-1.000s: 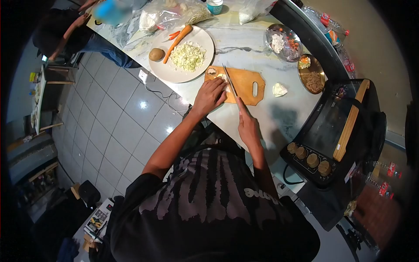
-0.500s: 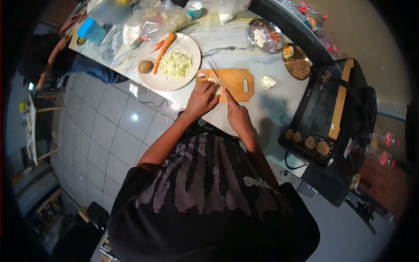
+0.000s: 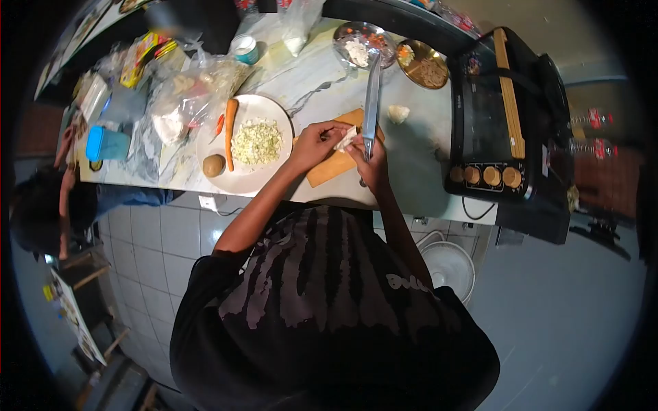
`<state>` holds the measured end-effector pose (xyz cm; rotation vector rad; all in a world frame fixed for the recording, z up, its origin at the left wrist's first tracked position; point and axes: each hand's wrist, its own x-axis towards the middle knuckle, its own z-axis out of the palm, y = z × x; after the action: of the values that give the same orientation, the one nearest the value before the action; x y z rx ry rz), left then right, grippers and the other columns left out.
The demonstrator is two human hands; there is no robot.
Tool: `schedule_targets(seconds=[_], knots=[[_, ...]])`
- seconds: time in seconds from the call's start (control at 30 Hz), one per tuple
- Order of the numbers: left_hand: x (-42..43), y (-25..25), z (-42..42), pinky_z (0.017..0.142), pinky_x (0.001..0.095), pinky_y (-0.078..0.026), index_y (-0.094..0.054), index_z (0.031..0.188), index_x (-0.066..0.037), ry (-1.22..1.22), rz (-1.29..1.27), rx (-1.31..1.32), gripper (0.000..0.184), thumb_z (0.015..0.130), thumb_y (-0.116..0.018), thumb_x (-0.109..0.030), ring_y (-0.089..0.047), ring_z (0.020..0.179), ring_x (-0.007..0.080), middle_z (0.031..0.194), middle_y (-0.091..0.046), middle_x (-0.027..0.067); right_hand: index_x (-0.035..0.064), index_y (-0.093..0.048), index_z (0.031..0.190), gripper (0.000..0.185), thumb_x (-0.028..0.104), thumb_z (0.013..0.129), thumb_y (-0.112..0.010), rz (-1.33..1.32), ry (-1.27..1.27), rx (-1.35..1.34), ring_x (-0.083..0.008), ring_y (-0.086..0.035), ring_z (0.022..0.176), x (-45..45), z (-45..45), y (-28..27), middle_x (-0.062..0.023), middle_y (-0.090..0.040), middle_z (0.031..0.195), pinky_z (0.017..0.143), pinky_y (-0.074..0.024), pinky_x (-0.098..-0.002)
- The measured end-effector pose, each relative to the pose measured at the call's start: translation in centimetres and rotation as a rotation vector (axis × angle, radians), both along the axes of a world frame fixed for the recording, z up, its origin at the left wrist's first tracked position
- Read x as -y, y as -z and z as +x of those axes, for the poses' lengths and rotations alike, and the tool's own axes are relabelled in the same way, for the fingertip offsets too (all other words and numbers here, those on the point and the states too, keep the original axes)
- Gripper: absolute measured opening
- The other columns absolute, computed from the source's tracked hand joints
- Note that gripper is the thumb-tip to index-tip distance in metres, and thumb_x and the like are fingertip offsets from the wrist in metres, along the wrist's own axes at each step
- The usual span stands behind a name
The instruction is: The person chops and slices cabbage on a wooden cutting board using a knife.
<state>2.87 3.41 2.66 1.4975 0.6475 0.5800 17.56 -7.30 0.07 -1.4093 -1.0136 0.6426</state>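
My left hand pinches a pale vegetable piece above the wooden cutting board. Fingers of my right hand touch the same piece, while that hand also holds the knife, its blade raised and pointing away from me. Left of the board, a round plate bears chopped pale vegetable, a long carrot, small red chillies and a brown potato. A white chunk lies on the counter right of the board.
A black oven stands at the right. Two metal plates with chopped food sit at the back. Plastic bags, a teal-labelled tub and a blue-lidded container are left. Another person's arm shows at far left.
The knife has come up off the board and its blade now stands raised. Both hands have lifted a pale piece between them. The camera view has turned, shifting the whole scene.
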Motion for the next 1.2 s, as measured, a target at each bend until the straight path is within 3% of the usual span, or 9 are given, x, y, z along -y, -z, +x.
schedule_targets(seconds=[0.03,0.13,0.33,0.37,0.43,0.53,0.8,1.03,1.2], knots=[[-0.4,-0.4,0.3,0.083,0.0286,-0.052,-0.070,0.120,-0.002,0.026,0.001,0.002,0.026,0.100,-0.061,-0.015,-0.067,0.086,0.0163,0.100,-0.073,0.0096,0.0016,-0.059,0.106,0.025,0.006,0.087,-0.075,-0.007,-0.002,-0.077,-0.0129,-0.064,0.075,-0.8,0.4,0.5,-0.0048,-0.063,0.079,0.072,-0.0540,-0.0304],[-1.5,0.1,0.6,0.089,0.0377,-0.052,-0.072,0.120,-0.008,-0.166,0.660,-0.123,0.026,0.096,-0.063,-0.017,-0.065,0.102,0.0309,0.109,-0.071,0.0124,0.0010,-0.056,0.099,0.025,0.005,0.085,-0.076,-0.130,0.061,-0.073,-0.0150,-0.066,0.072,-1.1,1.2,0.5,-0.0065,-0.064,0.078,0.070,-0.0556,-0.0323],[-1.0,1.8,-2.3,0.086,0.0421,-0.051,-0.072,0.110,-0.006,0.046,0.816,-0.346,0.026,0.085,-0.069,-0.014,-0.061,0.094,0.0329,0.101,-0.068,0.0120,0.0019,-0.056,0.102,0.027,0.012,0.087,-0.075,-0.280,0.195,0.104,-0.0230,-0.067,0.066,-0.1,1.8,2.0,-0.0115,-0.065,0.078,0.064,-0.0541,-0.0360],[-1.3,2.2,-2.5,0.084,0.0421,-0.051,-0.072,0.106,-0.005,0.072,0.916,-0.360,0.024,0.084,-0.070,-0.013,-0.060,0.092,0.0321,0.100,-0.066,0.0114,0.0016,-0.056,0.102,0.026,0.013,0.088,-0.074,-0.232,0.287,0.388,-0.0265,-0.067,0.067,0.5,1.4,1.5,-0.0129,-0.065,0.078,0.064,-0.0533,-0.0378],[-1.5,2.3,-2.7,0.082,0.0417,-0.051,-0.072,0.101,-0.005,0.109,0.925,-0.323,0.020,0.082,-0.072,-0.012,-0.060,0.091,0.0308,0.097,-0.064,0.0104,0.0014,-0.056,0.102,0.025,0.015,0.089,-0.072,-0.192,0.386,0.667,-0.0300,-0.067,0.067,1.4,0.2,0.3,-0.0143,-0.065,0.078,0.063,-0.0524,-0.0396],[-1.3,1.6,-3.1,0.079,0.0419,-0.053,-0.072,0.094,-0.006,0.115,0.934,-0.286,0.015,0.081,-0.072,-0.013,-0.063,0.088,0.0303,0.092,-0.066,0.0097,0.0019,-0.056,0.101,0.021,0.015,0.091,-0.069,-0.217,0.447,0.606,-0.0346,-0.066,0.068,3.1,-1.6,-1.0,-0.0146,-0.063,0.077,0.064,-0.0513,-0.0427],[-0.4,-0.1,-4.3,0.070,0.0426,-0.054,-0.063,0.086,-0.007,0.221,0.708,-0.573,0.015,0.080,-0.072,-0.018,-0.068,0.082,0.0298,0.085,-0.066,0.0078,0.0006,-0.059,0.100,0.028,0.026,0.093,-0.069,-0.471,0.086,0.247,-0.0326,-0.069,0.073,5.5,-3.3,-1.8,-0.0169,-0.067,0.080,0.066,-0.0520,-0.0423],[0.8,1.1,-4.1,0.076,0.0393,-0.053,-0.073,0.111,-0.011,0.115,0.810,-0.383,0.028,0.084,-0.074,-0.020,-0.064,0.088,0.0261,0.086,-0.063,0.0072,0.0004,-0.064,0.103,0.038,0.038,0.097,-0.061,-0.709,0.101,0.249,-0.0406,-0.067,0.074,9.4,-3.6,-2.5,-0.0228,-0.067,0.078,0.067,-0.0509,-0.0464],[1.1,3.1,-4.3,0.078,0.0377,-0.053,-0.076,0.108,-0.011,0.097,1.023,-0.264,0.025,0.084,-0.072,-0.008,-0.060,0.088,0.0250,0.091,-0.062,0.0062,0.0168,-0.052,0.143,0.041,0.026,0.104,-0.045,-0.747,0.029,0.203,-0.0466,-0.065,0.078,10.9,-5.1,-5.3,-0.0289,-0.064,0.080,0.070,-0.0491,-0.0509]])
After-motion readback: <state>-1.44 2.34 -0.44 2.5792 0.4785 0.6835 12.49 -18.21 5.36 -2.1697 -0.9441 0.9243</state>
